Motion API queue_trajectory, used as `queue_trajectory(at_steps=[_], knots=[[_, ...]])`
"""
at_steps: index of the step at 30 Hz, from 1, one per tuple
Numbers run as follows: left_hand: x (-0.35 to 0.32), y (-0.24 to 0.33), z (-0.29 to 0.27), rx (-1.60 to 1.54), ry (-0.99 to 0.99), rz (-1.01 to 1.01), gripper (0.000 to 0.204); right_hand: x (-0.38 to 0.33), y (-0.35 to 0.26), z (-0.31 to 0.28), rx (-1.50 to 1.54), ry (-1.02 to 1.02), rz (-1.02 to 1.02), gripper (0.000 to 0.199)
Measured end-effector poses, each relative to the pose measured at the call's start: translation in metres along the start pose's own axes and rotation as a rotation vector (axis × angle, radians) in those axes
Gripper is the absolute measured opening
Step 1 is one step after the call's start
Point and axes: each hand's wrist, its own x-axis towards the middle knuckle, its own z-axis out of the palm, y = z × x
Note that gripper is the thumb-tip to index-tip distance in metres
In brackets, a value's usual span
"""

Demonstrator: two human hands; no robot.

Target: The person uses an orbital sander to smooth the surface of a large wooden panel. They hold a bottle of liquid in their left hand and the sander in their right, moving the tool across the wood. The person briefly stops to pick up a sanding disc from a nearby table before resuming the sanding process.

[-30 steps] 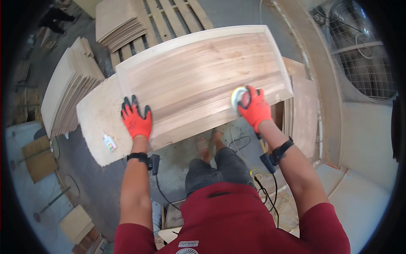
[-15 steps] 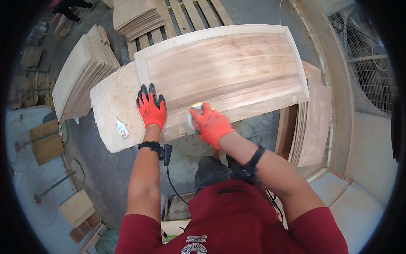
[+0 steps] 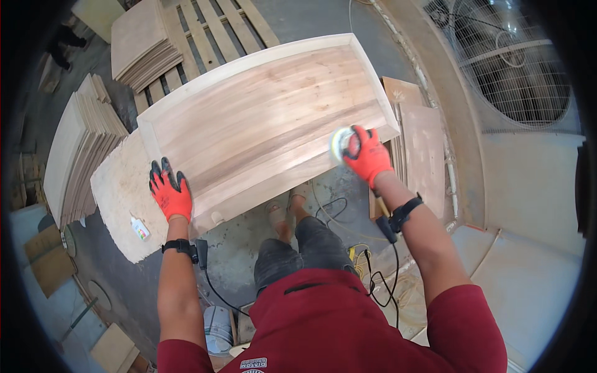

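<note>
A wooden panel (image 3: 273, 112) with a raised border lies on a rough-surfaced board (image 3: 112, 186). My left hand (image 3: 171, 194), in a red glove with black fingertips, rests flat at the panel's left end, fingers stretched out. My right hand (image 3: 369, 155), also gloved in red, grips a round sander (image 3: 341, 144) with a pale, yellowish rim. That sander sits on the panel's near border by the right corner, slightly blurred. Part of it is hidden under my fingers. A small white glue bottle (image 3: 139, 228) lies on the board, left of my left hand.
Stacked wooden panels stand at the left (image 3: 81, 149) and lie on a pallet (image 3: 211, 31) at the back. More boards (image 3: 423, 149) lean beyond the right end. A caged fan (image 3: 510, 68) is at the upper right. Cables (image 3: 373, 273) trail by my legs.
My right hand has carried the sander rightward along the near border to the right corner. My left hand stays flat at the left end. The whole view has shifted and turned.
</note>
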Motion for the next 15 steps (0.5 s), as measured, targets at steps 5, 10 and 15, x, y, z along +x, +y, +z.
queue_trajectory(at_steps=[5,10,15], knots=[[0.003,0.002,0.004,-0.002,-0.001,-0.002,0.060,0.039,0.089,-0.012,0.082,0.222,0.280,0.079],[-0.001,-0.007,0.005,-0.018,0.013,0.002,0.062,0.045,-0.041,-0.026,0.198,0.023,0.283,0.062],[0.000,-0.001,-0.003,-0.066,0.045,0.041,0.059,0.046,-0.118,0.001,0.066,-0.037,-0.086,0.062]])
